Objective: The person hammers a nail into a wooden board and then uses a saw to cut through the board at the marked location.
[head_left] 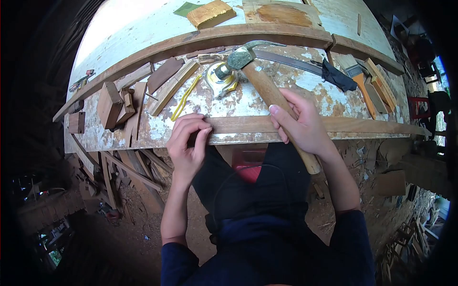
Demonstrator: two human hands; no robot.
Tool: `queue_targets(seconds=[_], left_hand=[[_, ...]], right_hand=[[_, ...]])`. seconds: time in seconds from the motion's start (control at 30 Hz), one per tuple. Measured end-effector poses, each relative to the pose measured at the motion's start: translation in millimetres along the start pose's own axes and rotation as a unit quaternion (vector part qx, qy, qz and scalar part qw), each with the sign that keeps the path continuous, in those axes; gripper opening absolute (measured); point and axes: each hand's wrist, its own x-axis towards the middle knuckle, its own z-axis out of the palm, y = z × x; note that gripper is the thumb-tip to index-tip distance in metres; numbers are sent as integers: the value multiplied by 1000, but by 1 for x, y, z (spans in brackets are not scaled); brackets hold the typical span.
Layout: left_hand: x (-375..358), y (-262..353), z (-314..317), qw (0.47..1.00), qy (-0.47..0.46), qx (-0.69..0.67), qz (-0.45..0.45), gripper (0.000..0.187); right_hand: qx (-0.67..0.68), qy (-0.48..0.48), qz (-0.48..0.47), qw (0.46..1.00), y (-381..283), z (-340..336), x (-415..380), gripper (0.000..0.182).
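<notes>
A claw hammer (269, 88) is gripped by its wooden handle in my right hand (303, 121), its metal head up and to the left, beside a yellow and white tape measure (220, 82). Along the bench's near edge lies a long wooden strip (243, 125), under the hammer handle. My left hand (187, 140) rests at the left end of that strip, thumb and fingertips brought together; whether something small is between them cannot be made out. A yellow strap or cord (185, 98) lies just beyond my left hand.
Wood blocks (109, 105) and offcuts lie on the left of the worn workbench (157, 125). A long raised beam (191, 42) crosses behind. At right are a saw (291, 62) with a dark cloth (338, 77), a brush (363, 90) and more offcuts.
</notes>
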Motion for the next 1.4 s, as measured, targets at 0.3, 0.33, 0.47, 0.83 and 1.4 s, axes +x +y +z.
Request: queue_targets(seconds=[0.3,0.33,0.47,0.83,1.4], left_hand=[[4,3,3,999,-9,49,-16,8],[3,3,2,999,-11,49,-20,8],[5,5,2,998,-23,61,-20,7],[6,6,4,998,-13,60,-17,10],[1,0,7,999,6,0,-41,51]], right_hand=[[6,-11,3,1000,-2,-1,0,36],[6,-11,3,1000,-1,-1,0,36],[3,-12,-1,1000,0,-1,0,36],[0,-8,-2,1000,1,-1,0,38],[-28,17,-9,999,-5,7,-10,44]])
